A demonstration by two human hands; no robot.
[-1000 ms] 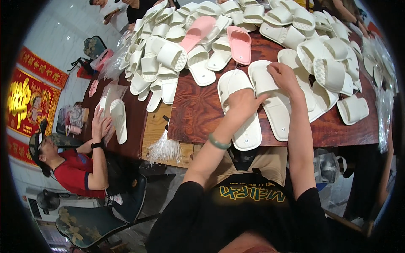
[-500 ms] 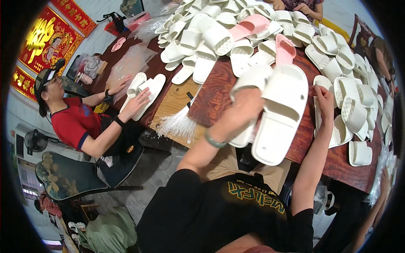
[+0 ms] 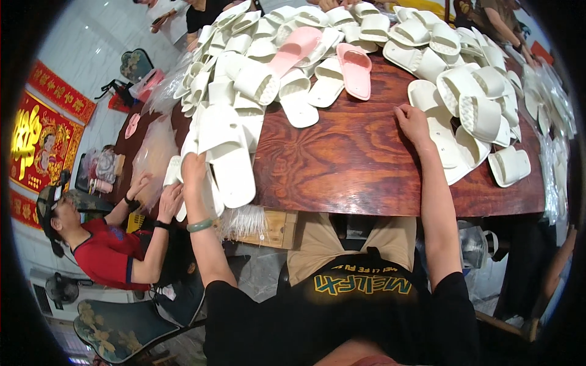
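My left hand (image 3: 194, 166) grips a white slipper (image 3: 233, 177), which lies to the right of my fingers and partly hides them. My right hand (image 3: 414, 125) has its fingers curled inward, just beside other slippers (image 3: 442, 145) on the table (image 3: 342, 165).

The head view looks steeply down from the wearer's own head, upright and unmirrored, its wide fisheye taking in the black shirt (image 3: 354, 314) close below, both forearms (image 3: 441, 219) at near range, and the desk (image 3: 342, 177) beyond. It faces forward to the heaped slippers (image 3: 373, 27) along the top; straight edges bend toward the rim.
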